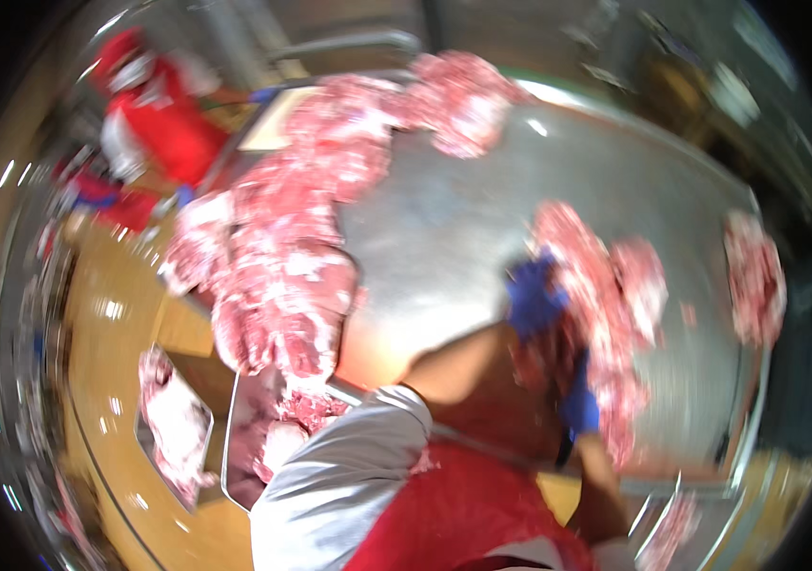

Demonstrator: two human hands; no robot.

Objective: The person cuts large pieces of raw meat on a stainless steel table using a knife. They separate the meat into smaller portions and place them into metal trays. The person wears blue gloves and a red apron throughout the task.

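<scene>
A long cut of raw red meat [587, 276] with pale fat lies on the right half of a steel table [444, 219]. My left hand [534, 297], in a blue glove, grips its left edge, the fingers smeared by motion. Nearer to me, my right hand [579, 404], also blue-gloved, is closed beside the lower part of the same meat. A dark, narrow end shows just below that fist; what it belongs to is hidden. A smaller piece of meat [640, 281] touches the long cut on its right.
Many raw cuts [282, 247] are heaped along the table's left side. Another piece [754, 278] lies at the right edge. Metal bins [244, 447] with meat stand below left, and a tray [711, 533] below right. A co-worker in a red apron [173, 124] stands at the far left.
</scene>
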